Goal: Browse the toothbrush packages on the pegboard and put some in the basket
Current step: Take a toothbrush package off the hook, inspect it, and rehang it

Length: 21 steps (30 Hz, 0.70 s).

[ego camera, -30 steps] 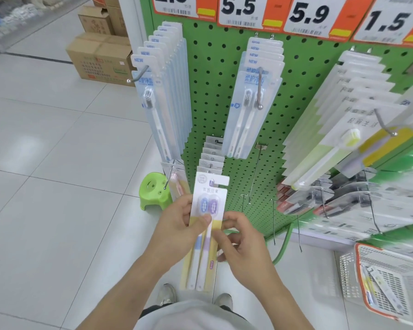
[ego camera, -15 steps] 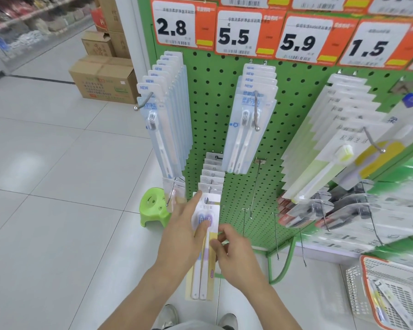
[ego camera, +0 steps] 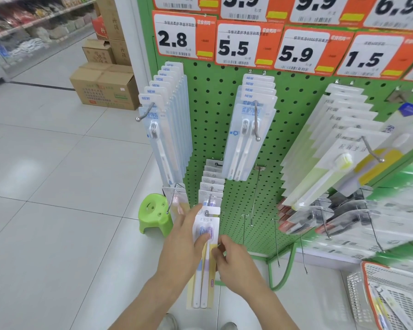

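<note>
A: What is different now compared with a second ago?

B: The twin toothbrush package (ego camera: 205, 253) is no longer held free in front of the body. It is now up at the lower hook (ego camera: 209, 201) of the green pegboard (ego camera: 212, 110), and its hang hole seems to sit on the tip of the hook, in front of the same packages (ego camera: 211, 184) hanging there.

A: And the hands?

B: They are close together, both on this package. The left hand (ego camera: 184, 246) holds it with the thumb pressed on the front, over the brush heads. The right hand (ego camera: 234, 263) pinches its right edge with curled fingers.

A: So what does it mean for the task?

B: I judge the person is putting this one back, so it is browsing, not choosing. The basket (ego camera: 367, 277) stands on the floor at the lower right, well apart from the hands, and some packages already lie inside it
</note>
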Motion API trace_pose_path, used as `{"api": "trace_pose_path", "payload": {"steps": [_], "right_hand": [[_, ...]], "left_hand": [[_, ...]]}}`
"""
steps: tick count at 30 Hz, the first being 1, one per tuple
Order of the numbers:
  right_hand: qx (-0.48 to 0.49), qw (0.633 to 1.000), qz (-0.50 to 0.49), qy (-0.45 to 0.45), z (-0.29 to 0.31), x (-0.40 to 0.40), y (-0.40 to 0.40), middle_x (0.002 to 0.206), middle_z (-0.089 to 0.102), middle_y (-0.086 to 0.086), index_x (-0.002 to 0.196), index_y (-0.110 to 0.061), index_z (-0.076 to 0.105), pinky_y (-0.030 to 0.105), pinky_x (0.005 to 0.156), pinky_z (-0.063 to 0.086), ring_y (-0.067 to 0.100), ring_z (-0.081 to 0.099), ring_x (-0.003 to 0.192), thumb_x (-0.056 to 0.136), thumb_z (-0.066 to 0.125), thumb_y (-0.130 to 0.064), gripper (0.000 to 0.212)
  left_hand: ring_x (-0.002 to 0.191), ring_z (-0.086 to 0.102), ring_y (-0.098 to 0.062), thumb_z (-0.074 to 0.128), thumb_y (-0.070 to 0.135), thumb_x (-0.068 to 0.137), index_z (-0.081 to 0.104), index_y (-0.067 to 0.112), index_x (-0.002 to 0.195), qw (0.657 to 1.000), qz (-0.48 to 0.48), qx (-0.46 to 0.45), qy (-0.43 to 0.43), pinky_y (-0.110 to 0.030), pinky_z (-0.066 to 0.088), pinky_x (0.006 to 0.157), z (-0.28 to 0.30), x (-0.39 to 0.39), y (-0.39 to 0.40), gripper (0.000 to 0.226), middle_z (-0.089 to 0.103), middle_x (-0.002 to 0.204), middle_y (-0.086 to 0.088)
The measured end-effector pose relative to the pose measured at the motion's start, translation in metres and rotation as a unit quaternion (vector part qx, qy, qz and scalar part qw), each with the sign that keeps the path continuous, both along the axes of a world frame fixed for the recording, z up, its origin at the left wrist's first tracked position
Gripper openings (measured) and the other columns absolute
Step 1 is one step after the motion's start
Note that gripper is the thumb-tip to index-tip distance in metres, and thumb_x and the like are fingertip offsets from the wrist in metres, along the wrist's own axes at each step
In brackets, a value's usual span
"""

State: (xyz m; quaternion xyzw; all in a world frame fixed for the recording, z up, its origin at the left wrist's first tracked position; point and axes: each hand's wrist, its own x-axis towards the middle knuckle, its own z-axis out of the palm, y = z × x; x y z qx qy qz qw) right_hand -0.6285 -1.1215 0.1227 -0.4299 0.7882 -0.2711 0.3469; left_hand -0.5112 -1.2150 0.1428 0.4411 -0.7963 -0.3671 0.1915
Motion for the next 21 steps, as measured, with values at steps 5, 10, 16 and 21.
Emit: {"api": "trace_pose_path", "payload": {"steps": [5, 10, 16, 21], "right_hand": [[-0.011, 0.999, -0.015, 0.037, 0.009, -0.006, -0.011, 0.106, 0.067, 0.005, 0.116, -0.014, 0.059, 0.033, 0.073, 0.048, 0.023, 0.061, 0.086, 0.102, 0.043, -0.012, 0.021], [-0.146, 0.979, -0.106, 0.096, 0.033, -0.022, -0.033, 0.099, 0.072, -0.001, 0.117, -0.014, 0.067, 0.033, 0.078, 0.056, 0.017, 0.068, 0.087, 0.102, 0.051, -0.011, 0.023], [-0.156, 0.969, -0.075, 0.178, 0.046, -0.042, -0.068, 0.112, 0.07, 0.007, 0.124, -0.012, 0.068, 0.038, 0.086, 0.054, 0.025, 0.067, 0.097, 0.099, 0.056, -0.005, 0.029], [-0.124, 0.975, -0.068, 0.171, 0.048, -0.052, -0.084, 0.091, 0.075, 0.009, 0.094, -0.007, 0.075, 0.04, 0.071, 0.057, 0.029, 0.07, 0.082, 0.091, 0.059, 0.001, 0.019]], "left_hand": [[0.104, 0.06, -0.019, 0.062, 0.025, 0.097, 0.036, 0.04, 0.144, 1.0, -0.008, -0.002, 0.002, -0.04, 0.052, 0.083, -0.004, -0.006, -0.007, 0.056, 0.047, 0.14, 0.007], [0.095, 0.062, -0.024, 0.059, 0.017, 0.097, 0.034, 0.041, 0.141, 1.0, -0.006, 0.001, -0.014, -0.045, 0.053, 0.077, -0.009, -0.01, -0.013, 0.055, 0.05, 0.13, 0.006], [0.094, 0.063, -0.022, 0.06, 0.019, 0.097, 0.032, 0.043, 0.137, 1.0, -0.011, -0.002, -0.023, -0.041, 0.054, 0.073, -0.01, -0.012, -0.02, 0.054, 0.056, 0.122, 0.003], [0.082, 0.057, -0.023, 0.059, 0.015, 0.097, 0.035, 0.041, 0.138, 1.0, -0.017, 0.0, -0.018, -0.044, 0.053, 0.071, -0.01, -0.012, -0.025, 0.054, 0.05, 0.104, 0.002]]}}
